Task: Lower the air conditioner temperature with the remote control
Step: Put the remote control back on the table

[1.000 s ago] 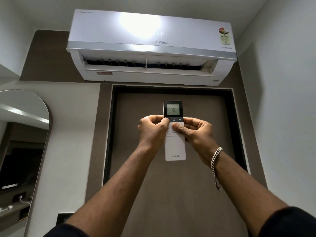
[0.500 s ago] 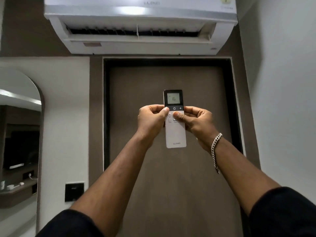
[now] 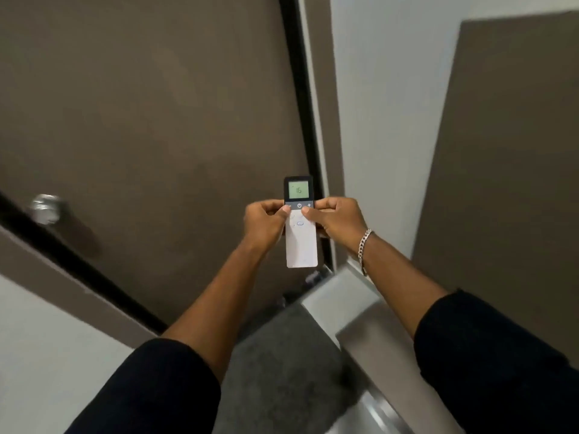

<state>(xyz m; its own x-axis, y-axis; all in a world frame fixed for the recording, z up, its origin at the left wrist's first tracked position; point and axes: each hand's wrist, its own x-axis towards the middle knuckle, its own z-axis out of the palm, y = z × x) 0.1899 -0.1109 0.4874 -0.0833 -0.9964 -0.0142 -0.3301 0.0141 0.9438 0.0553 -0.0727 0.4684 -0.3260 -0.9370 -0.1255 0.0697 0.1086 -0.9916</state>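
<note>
Remote control: slim white body with a dark upper section, held upright in mid-air in front of a brown door, between both hands at arm's length. Display: lit greenish panel at the top, reading 16, clear of both hands. Beneath it, a dark strip with a power symbol and a plus sign. Left hand: closed on the remote control's left edge, thumb tip resting on the left end of the dark strip; the remaining fingers curl behind the body and are hidden. Right hand: closed on the right edge, thumb laid across the white face just below the strip, beside an oval button; other fingers wrapped behind. The lower half of the remote control hangs free below both grips. Bracelet: silver chain links on the right wrist. Sleeves: dark, pushed up on both forearms. Door handle: metallic, blurred, well to the left. Surroundings: dark door frame just behind the remote control, white wall to the right, a brown panel at far right, grey floor below.
</note>
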